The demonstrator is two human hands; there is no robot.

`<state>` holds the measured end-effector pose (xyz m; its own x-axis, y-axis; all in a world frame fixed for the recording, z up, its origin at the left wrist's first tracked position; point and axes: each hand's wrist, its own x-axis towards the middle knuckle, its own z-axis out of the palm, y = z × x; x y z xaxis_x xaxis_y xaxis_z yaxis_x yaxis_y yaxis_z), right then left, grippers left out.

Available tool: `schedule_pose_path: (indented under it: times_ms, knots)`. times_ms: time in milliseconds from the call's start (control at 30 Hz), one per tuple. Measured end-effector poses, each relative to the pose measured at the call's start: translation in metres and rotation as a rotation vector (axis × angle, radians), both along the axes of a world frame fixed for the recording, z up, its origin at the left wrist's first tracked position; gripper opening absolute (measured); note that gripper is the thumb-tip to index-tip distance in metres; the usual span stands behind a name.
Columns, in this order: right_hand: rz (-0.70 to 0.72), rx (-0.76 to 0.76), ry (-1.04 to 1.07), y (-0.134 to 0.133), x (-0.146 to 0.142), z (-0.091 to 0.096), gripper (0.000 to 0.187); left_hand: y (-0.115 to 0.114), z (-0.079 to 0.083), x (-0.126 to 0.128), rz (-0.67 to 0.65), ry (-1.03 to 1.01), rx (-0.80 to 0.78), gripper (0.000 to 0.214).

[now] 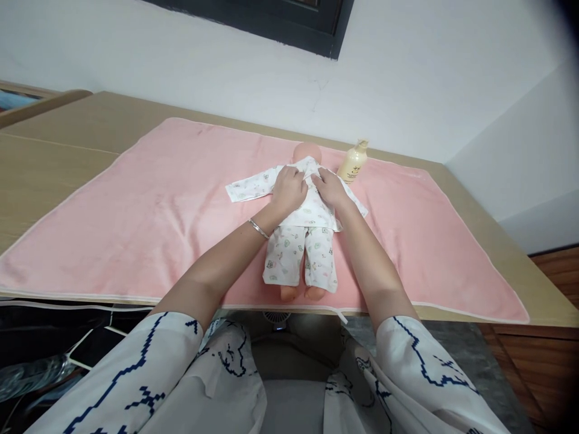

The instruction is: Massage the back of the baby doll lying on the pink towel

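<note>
A baby doll (pixel 307 152) lies on its back with its head away from me and its bare feet towards me. It wears a white printed baby shirt (pixel 312 211) and matching trousers (pixel 284 256). At the shirt's chest, near the neckline, my left hand (pixel 290 188) is closed on the fabric with fingers curled. Beside it, my right hand (pixel 330 187) pinches the shirt's other front side. One sleeve stretches out to the left; the other slants down to the right, partly behind my right arm. The fingertips are only partly visible.
Under the doll a pink blanket (pixel 136 205) covers much of the wooden table (pixel 67 129). A pale yellow pump bottle (pixel 353 161) stands right of the doll's head. Below the table's left edge are a phone-like dark device (pixel 94 346) and a clear plastic bottle (pixel 34 377).
</note>
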<state>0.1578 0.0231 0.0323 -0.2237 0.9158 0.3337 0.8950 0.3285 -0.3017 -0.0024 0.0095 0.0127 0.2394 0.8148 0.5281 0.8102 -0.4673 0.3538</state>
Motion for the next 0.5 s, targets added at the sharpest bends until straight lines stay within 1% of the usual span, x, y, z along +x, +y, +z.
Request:
schedule_pose_path:
  times_ms: [133, 233, 333, 500]
  knots:
    - [-0.086, 0.004, -0.105, -0.011, -0.016, 0.009, 0.041, 0.018, -0.009, -0.005, 0.012, -0.115, -0.095, 0.046]
    - [-0.128, -0.018, -0.168, -0.018, -0.024, 0.016, 0.04, 0.025, -0.012, -0.007, 0.012, -0.132, -0.155, 0.051]
    - [-0.104, -0.07, -0.121, -0.018, -0.021, 0.018, 0.039, 0.021, -0.01, -0.006, 0.021, -0.097, -0.152, 0.052]
    - [-0.062, -0.062, -0.007, -0.005, -0.006, 0.007, 0.044, 0.005, -0.001, 0.0, 0.03, 0.002, -0.05, 0.04]
